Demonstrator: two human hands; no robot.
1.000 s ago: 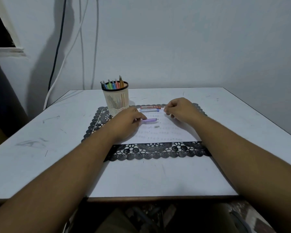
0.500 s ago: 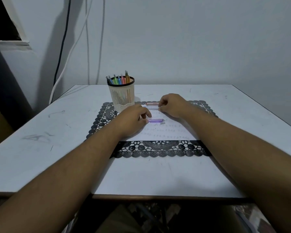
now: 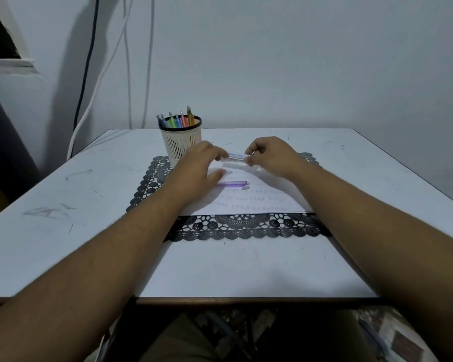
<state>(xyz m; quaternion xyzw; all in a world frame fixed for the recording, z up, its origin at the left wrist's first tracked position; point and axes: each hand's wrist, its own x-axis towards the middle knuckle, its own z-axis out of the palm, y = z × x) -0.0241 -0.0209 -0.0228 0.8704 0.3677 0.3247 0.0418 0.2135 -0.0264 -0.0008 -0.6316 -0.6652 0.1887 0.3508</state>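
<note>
Pen (image 3: 234,156), clear and bluish, hangs level just above the far part of the paper (image 3: 262,202), near the middle of the table (image 3: 63,194). The right hand (image 3: 271,159) pinches its right end with curled fingers. The left hand (image 3: 198,171) meets its left end; blur hides whether it grips. A purple pen (image 3: 232,183) lies on the paper below, a cup (image 3: 181,146) at the mat's (image 3: 246,228) far left corner

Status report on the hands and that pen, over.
Right hand pinches one end of the pen, above the paper. Left hand at its other end, grip blurred. Purple pen lies nearer, pen cup behind.
</note>
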